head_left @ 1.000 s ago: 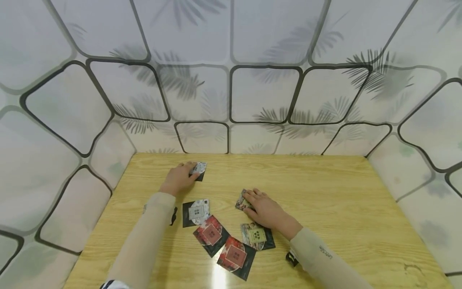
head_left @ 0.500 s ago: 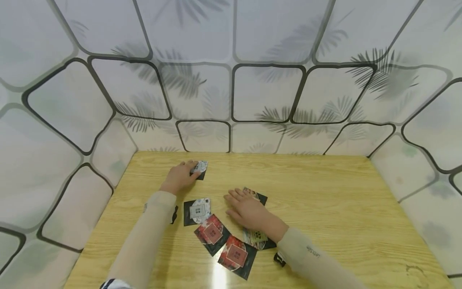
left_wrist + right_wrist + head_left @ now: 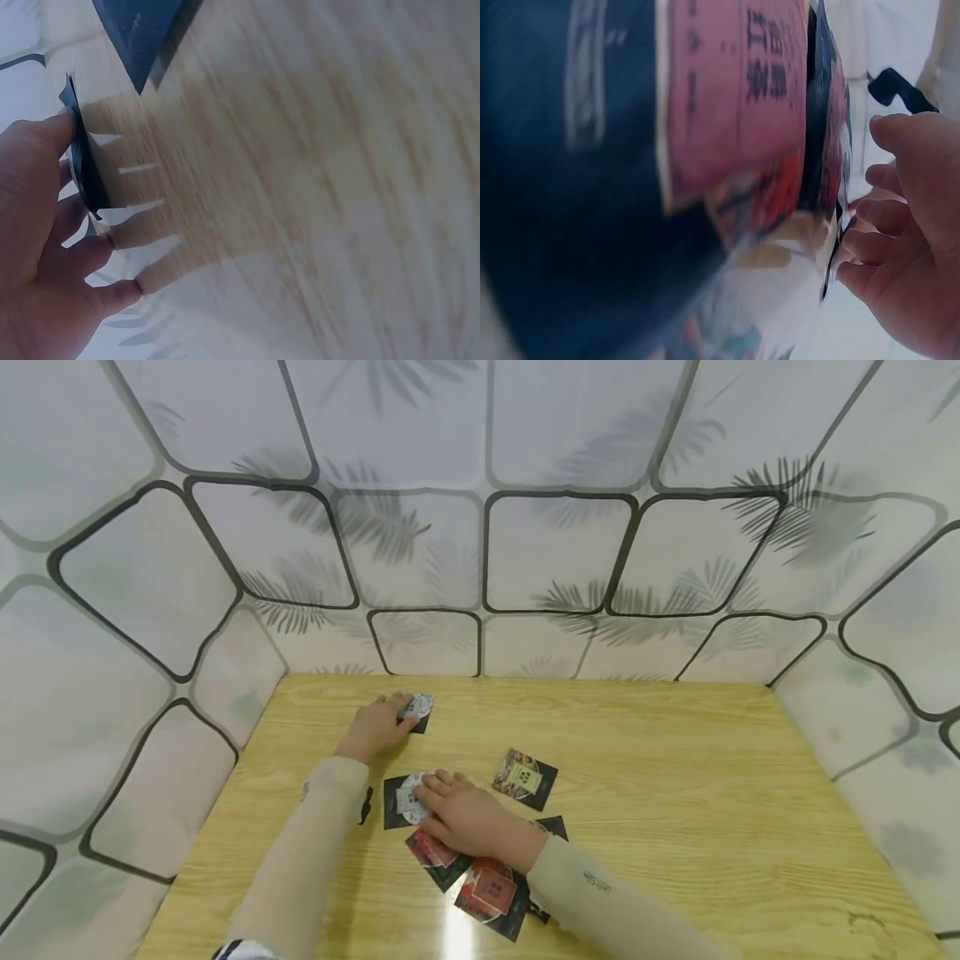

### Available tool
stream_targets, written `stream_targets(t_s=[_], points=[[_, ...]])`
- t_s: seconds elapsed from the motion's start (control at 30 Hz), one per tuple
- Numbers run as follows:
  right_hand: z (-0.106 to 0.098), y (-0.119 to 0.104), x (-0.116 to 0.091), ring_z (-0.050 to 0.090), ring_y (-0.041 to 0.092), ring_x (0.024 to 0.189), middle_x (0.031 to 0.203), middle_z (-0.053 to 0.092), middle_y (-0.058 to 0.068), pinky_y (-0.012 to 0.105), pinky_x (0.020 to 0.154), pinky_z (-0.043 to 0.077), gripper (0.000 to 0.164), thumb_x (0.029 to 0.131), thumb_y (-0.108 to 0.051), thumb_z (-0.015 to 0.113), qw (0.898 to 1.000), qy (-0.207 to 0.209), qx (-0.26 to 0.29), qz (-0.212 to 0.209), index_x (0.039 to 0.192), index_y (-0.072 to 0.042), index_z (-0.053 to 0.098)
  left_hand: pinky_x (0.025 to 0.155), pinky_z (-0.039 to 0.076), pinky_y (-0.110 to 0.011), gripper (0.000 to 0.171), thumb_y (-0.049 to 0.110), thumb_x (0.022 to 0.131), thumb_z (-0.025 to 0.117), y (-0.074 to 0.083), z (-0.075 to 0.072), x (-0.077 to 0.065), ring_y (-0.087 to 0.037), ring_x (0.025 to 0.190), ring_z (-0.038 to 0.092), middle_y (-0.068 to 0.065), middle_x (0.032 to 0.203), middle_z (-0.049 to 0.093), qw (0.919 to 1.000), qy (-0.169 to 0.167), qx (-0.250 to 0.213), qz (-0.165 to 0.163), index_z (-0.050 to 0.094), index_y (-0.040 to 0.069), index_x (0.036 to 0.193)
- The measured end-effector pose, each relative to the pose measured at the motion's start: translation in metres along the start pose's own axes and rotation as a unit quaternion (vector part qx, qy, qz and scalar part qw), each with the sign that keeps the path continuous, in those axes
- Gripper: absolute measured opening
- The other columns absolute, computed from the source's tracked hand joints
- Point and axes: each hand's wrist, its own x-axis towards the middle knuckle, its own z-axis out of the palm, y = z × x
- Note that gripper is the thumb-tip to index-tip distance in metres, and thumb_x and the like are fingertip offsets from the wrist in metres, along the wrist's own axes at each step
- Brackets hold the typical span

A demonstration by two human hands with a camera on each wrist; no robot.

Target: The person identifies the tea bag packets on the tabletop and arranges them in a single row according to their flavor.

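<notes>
My left hand (image 3: 375, 727) rests on a black-and-grey tea sachet (image 3: 422, 706) at the back left of the table. In the left wrist view the thumb touches that sachet (image 3: 90, 169), and the fingers are spread beyond it. My right hand (image 3: 472, 818) is over the row of sachets, its fingertips at a second grey sachet (image 3: 396, 803); contact is unclear. Two red sachets, one (image 3: 435, 862) partly under this hand and one (image 3: 489, 893) nearer me, lie beside it. A pink label (image 3: 735, 97) with printed characters fills much of the right wrist view.
A yellow-labelled sachet (image 3: 525, 778) lies right of centre on the wooden table (image 3: 675, 777). Another sachet (image 3: 556, 827) is mostly hidden under the right forearm. Patterned fabric walls (image 3: 555, 556) enclose the table's back and sides.
My right hand has left the yellow-labelled sachet and moved left and nearer to me, over the grey and red sachets. My left hand stays on its sachet.
</notes>
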Motion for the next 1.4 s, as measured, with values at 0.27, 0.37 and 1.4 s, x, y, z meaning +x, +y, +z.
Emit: stream_targets(t_s=[0.27, 0.37, 1.4], points=[[0.006, -0.008, 0.005, 0.042, 0.031, 0.155, 0.164, 0.047, 0.013, 0.047, 0.127, 0.038, 0.053, 0.113, -0.043, 0.046, 0.999, -0.013, -0.022, -0.019, 0.156, -0.014, 0.053, 0.123, 0.029, -0.070, 0.062, 0.041, 0.113, 0.048, -0.001, 0.002, 0.002, -0.053, 0.154, 0.032, -0.024, 0.169, 0.035, 0.9998, 0.002, -0.020, 0.000, 0.037, 0.009, 0.165], [0.005, -0.007, 0.006, 0.043, 0.031, 0.155, 0.163, 0.049, 0.013, 0.047, 0.126, 0.038, 0.051, 0.113, -0.041, 0.048, 0.999, -0.010, -0.025, -0.018, 0.154, -0.013, 0.055, 0.123, 0.028, -0.071, 0.063, 0.041, 0.113, 0.048, -0.001, 0.002, 0.002, -0.053, 0.154, 0.031, -0.024, 0.169, 0.034, 0.9998, 0.004, -0.022, -0.002, 0.036, 0.009, 0.165], [-0.013, 0.031, 0.006, 0.041, 0.036, 0.155, 0.161, 0.051, 0.014, 0.052, 0.128, 0.033, 0.047, 0.106, -0.024, 0.065, 0.999, 0.006, 0.018, 0.049, 0.151, -0.010, 0.057, 0.117, 0.034, -0.075, 0.063, 0.041, 0.112, 0.048, 0.000, 0.004, 0.002, -0.054, 0.152, 0.034, -0.026, 0.166, 0.039, 0.9998, 0.019, -0.003, 0.004, 0.039, 0.006, 0.163]])
